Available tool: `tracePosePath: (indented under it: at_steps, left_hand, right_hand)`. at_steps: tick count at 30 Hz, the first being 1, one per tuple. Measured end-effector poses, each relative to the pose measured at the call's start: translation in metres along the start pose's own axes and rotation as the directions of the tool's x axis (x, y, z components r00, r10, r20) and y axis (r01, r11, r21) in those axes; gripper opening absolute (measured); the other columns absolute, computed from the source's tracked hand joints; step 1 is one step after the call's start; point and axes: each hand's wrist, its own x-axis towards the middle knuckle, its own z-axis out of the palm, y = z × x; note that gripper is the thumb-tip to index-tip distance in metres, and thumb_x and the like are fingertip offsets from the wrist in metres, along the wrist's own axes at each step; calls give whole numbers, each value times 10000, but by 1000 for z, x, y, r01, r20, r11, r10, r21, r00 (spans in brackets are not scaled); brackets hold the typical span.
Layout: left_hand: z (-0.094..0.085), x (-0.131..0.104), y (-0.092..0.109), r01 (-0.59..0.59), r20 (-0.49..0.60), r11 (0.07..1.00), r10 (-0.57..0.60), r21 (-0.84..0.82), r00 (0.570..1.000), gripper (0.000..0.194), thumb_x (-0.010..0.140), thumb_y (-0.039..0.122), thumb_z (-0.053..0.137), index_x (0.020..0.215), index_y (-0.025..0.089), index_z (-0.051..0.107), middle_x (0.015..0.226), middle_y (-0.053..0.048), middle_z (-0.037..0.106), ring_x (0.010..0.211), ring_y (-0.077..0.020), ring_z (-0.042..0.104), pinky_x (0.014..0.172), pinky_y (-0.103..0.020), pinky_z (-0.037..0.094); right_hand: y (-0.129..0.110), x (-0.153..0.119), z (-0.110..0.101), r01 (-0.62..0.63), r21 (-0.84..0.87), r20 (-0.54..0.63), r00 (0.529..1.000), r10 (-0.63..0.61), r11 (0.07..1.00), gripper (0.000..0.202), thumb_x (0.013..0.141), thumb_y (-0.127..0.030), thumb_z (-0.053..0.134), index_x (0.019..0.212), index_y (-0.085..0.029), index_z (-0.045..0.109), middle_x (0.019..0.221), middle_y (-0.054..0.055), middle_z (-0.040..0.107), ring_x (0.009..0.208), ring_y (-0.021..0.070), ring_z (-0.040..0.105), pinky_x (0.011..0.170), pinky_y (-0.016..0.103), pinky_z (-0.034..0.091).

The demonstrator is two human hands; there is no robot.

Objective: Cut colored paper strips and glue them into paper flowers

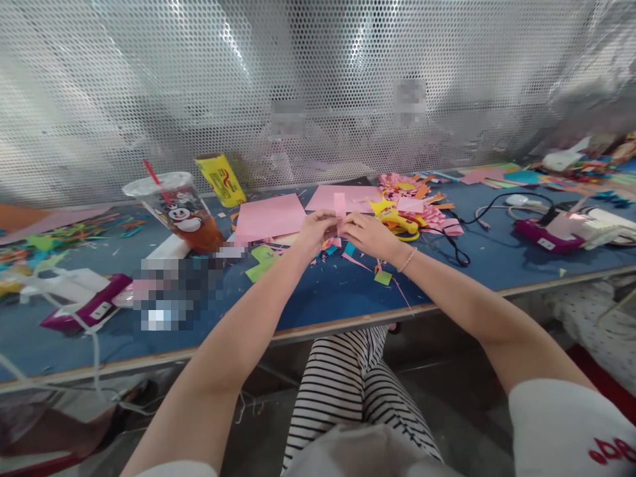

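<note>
A narrow pink paper strip point(340, 204) stands upright between my two hands, above the blue table. My left hand point(318, 232) pinches it from the left, fingers closed. From the other side my right hand point(365, 233) grips the same strip, its fingertips close to those of my left hand. Behind my hands lie two pink paper sheets, one to the left point(271, 217) and one further back point(342, 197). Yellow-handled scissors point(397, 217) rest just right of my right hand. Small green, blue and pink scraps lie below my fingers.
A plastic cup point(191, 222) with a dark drink and red straw stands at left, near a yellow packet point(222, 180). Purple-and-white devices with cables sit at left point(92, 303) and right point(549, 236). Crinkled pink paper point(440, 218) lies beyond the scissors. A perforated metal panel point(318, 73) rises behind.
</note>
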Motion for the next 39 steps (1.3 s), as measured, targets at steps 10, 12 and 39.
tracePosePath:
  at_steps: [10, 12, 39]
  left_hand:
    - [0, 0, -1, -13, 1, 1000, 13, 15, 1000, 240, 518, 140, 730, 699, 127, 572, 573, 16, 588, 534, -110, 578, 572, -261, 491]
    - [0, 0, -2, -17, -4, 1000, 17, 25, 1000, 241, 517, 144, 734, 697, 128, 573, 573, 16, 588, 541, -111, 581, 583, -265, 496]
    - [5, -7, -5, -104, 5, 961, 106, 256, 994, 87, 627, 112, 620, 709, 123, 592, 614, -2, 624, 540, -121, 615, 583, -252, 514]
  right_hand:
    - [1, 1, 4, -26, 164, -3, 1000, 27, 986, 170, 901, -255, 419, 904, -176, 570, 957, 82, 542, 875, 179, 513, 767, 329, 432]
    - [1, 2, 3, -49, 215, -8, 999, 52, 975, 149, 890, -251, 438, 891, -180, 570, 955, 79, 537, 880, 177, 517, 774, 327, 438]
    - [6, 3, 7, -414, 720, -78, 750, 657, 557, 319, 725, -372, 642, 858, -207, 403, 654, -43, 531, 565, 102, 506, 539, 250, 402]
